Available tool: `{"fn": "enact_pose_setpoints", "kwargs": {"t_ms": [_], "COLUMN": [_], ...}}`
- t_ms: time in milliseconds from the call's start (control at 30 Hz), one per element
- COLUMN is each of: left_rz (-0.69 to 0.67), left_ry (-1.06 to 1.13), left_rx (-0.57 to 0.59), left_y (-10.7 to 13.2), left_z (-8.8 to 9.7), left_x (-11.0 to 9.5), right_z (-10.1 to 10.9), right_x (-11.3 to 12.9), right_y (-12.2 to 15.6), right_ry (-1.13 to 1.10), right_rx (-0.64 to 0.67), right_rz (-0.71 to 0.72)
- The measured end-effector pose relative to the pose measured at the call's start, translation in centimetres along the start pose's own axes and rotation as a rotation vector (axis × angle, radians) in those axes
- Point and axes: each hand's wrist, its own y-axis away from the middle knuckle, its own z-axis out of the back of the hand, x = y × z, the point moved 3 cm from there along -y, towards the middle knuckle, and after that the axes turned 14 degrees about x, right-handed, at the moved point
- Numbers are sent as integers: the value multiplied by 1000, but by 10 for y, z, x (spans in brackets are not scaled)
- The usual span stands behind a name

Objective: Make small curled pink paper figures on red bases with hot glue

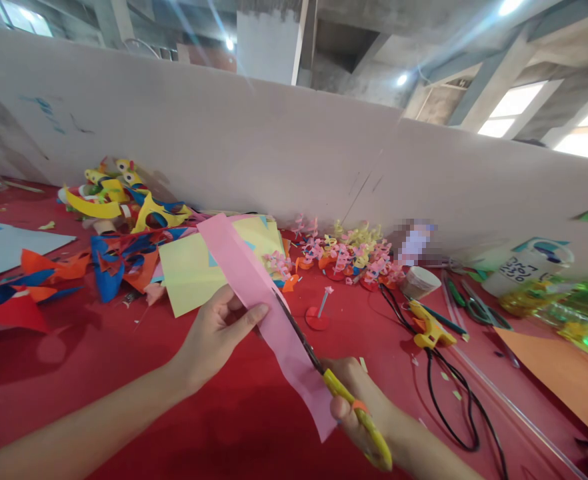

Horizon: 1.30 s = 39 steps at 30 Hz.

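Observation:
A long strip of pink paper (274, 313) slants across the middle of the view, its lower edge wavy. My left hand (224, 323) pinches it with the thumb on top and the fingers behind. Yellow-handled scissors (339, 387) are gripped in my right hand (364, 400), with the thumb and fingers round the handles. Their dark blades lie along the strip's right edge and point up and left; whether they are fully closed is hard to make out. Just beyond the blades stands a red paper disc (317, 319) with a thin stem and a small pink top.
Yellow paper sheets (189, 273) lie behind the strip. Small pink and yellow paper flowers (344, 253) cluster near the white partition (274, 147). At right are a yellow glue gun (429, 327) with a black cord, green scissors (479, 307) and an orange sheet (559, 380). Colored scraps (109, 267) pile up left.

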Motion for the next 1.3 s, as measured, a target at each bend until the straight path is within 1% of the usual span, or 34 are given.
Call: {"fn": "enact_pose_setpoints", "kwargs": {"t_ms": [100,200,267,367,433,567,733,800,1000,1233,1300], "left_rz": [17,15,-2,3,12,5,0,-9,12,26,27], "left_ry": [12,38,34,-44,-86,-108,-100,-98,-86,-73,-78], "left_rx": [2,-2,-35,-109,-122,-117,-73,-56,-32,-45,-54], "left_y": [0,-1,-2,-4,-5,-4,-1,0,5,5,5], "left_z": [1,4,8,13,14,11,4,2,-3,-5,-5], "left_x": [1,2,2,1,0,-1,1,0,-1,-3,-4], "right_z": [-1,-2,-3,-3,-2,1,2,1,-1,-7,-8], "right_x": [-1,-3,-5,-5,-1,11,17,17,16,6,5], "right_y": [-1,-2,-3,-3,-3,-1,1,1,-1,-1,-1], "right_ry": [-45,-60,-57,-47,-34,-11,-2,-22,-71,-103,-104], "right_rx": [-32,-28,-27,-3,18,28,49,55,48,37,30], "right_rz": [24,17,11,1,17,87,40,41,102,61,79]}}
